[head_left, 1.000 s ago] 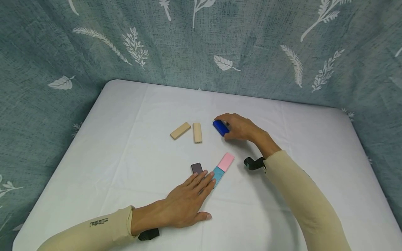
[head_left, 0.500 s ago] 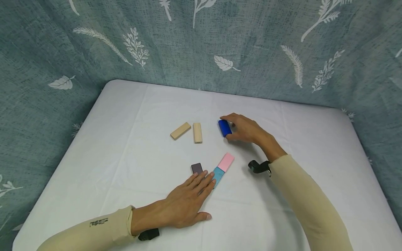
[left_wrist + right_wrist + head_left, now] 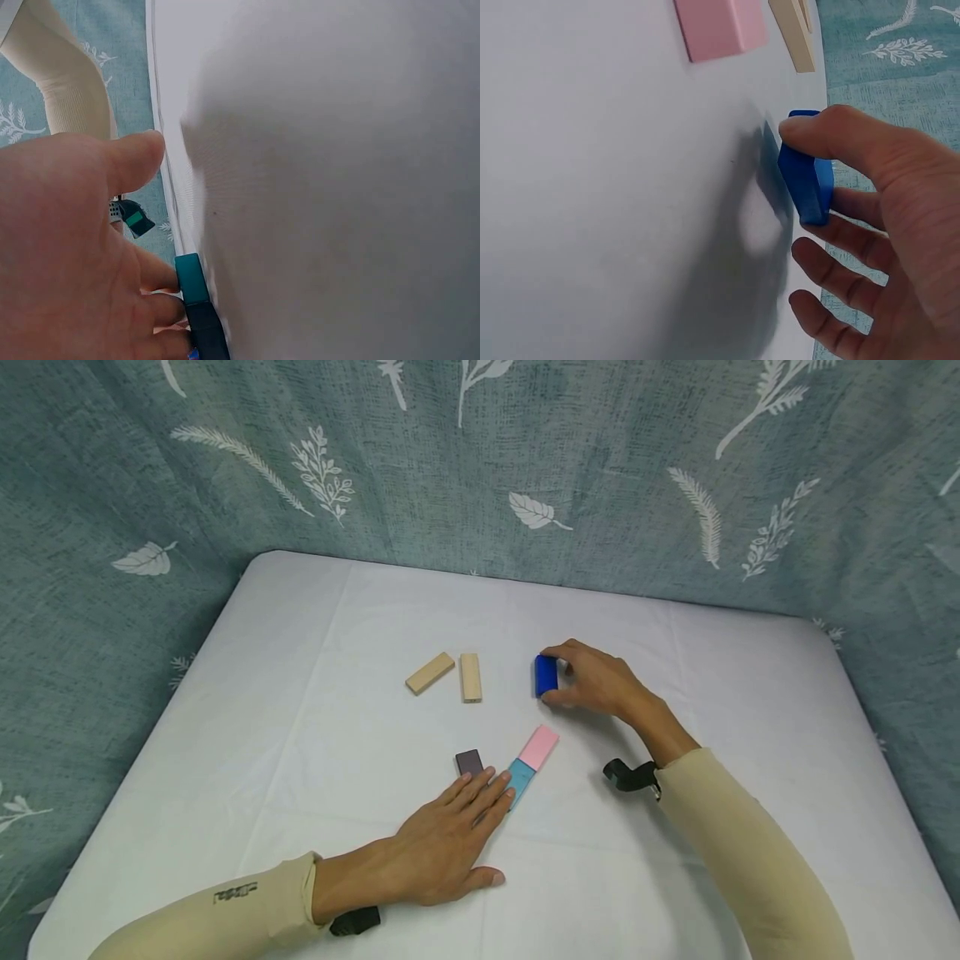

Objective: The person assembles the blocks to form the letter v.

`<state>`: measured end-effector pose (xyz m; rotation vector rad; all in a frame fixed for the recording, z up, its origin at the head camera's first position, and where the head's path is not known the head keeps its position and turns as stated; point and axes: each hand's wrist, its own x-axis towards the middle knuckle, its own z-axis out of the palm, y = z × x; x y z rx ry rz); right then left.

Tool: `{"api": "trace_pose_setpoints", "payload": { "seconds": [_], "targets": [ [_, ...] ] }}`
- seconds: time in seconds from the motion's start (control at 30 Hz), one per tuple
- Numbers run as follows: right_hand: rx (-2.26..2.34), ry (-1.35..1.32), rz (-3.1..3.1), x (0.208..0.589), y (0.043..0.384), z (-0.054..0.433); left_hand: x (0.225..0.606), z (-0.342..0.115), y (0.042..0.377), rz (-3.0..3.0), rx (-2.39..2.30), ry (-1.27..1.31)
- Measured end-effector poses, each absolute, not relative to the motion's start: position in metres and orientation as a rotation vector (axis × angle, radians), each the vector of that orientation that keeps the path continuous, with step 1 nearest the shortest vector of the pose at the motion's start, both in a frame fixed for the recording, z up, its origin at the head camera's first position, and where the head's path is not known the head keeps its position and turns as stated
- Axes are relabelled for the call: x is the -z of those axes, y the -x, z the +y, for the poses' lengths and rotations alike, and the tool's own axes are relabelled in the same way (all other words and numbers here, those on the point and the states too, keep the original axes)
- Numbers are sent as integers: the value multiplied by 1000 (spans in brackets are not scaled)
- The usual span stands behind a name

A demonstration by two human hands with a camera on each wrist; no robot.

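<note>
Shifted rightward, the blue rectangular block [image 3: 546, 677] is pinched by the right hand [image 3: 600, 682] just right of centre, while the left hand [image 3: 442, 847], fingers straight, touches a turquoise rectangular block [image 3: 522, 778] at lower centre.

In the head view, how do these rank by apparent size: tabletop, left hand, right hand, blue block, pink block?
1. White tabletop
2. Left hand
3. Right hand
Smallest, unranked: blue block and pink block; they look too alike, and the right hand partly covers the blue one.
</note>
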<state>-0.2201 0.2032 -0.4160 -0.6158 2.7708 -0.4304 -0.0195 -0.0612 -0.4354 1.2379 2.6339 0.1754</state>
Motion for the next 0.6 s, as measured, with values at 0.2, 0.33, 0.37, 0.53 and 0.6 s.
{"api": "trace_pose_setpoints", "payload": {
  "seconds": [0.2, 0.33, 0.37, 0.53, 0.6],
  "targets": [
    [421, 590, 2808, 415, 208, 207, 434, -61, 19, 2627, -155, -1227],
    [428, 583, 2836, 414, 200, 209, 433, -60, 19, 2624, -139, -1225],
    [427, 581, 2840, 414, 198, 210, 433, -60, 19, 2623, -135, -1223],
    [422, 562, 2843, 412, 189, 211, 434, -59, 20, 2623, -118, -1222],
    [428, 557, 2844, 412, 186, 212, 434, -59, 20, 2627, -109, -1225]
  ]
}}
